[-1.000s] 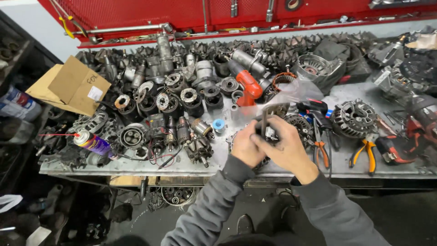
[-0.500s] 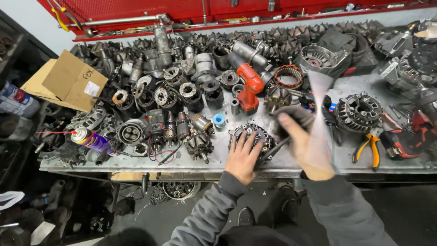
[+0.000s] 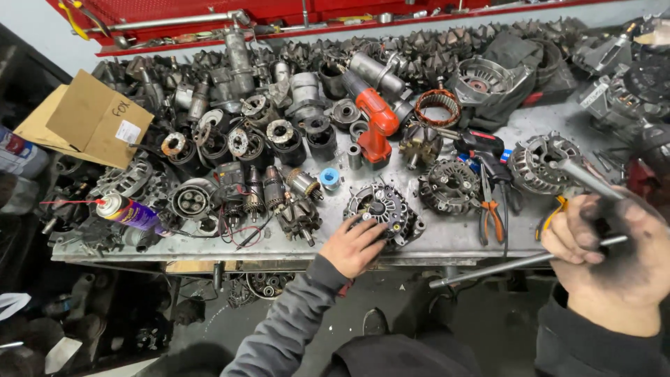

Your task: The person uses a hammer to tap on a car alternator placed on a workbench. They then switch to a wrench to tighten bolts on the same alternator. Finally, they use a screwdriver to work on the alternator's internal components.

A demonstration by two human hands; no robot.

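My left hand (image 3: 357, 246) rests on the near side of a dark alternator housing (image 3: 384, 208) that lies near the front edge of the metal workbench (image 3: 447, 241). My right hand (image 3: 606, 257), grimy with grease, is off to the right and closer to the camera. It grips a long metal bar tool (image 3: 516, 263) whose shaft points left and down past the bench edge; a second bar (image 3: 586, 178) rises from the fist.
The bench is crowded with alternators, rotors and starter parts. A red power tool (image 3: 373, 119), orange-handled pliers (image 3: 491, 215), a spray can (image 3: 129, 213), a blue tape roll (image 3: 329, 176) and a cardboard box (image 3: 91, 119) lie among them. More parts sit under the bench.
My right hand left the alternator housing and swung out to the right, and it holds the metal bar tool. My left hand stayed on the housing.
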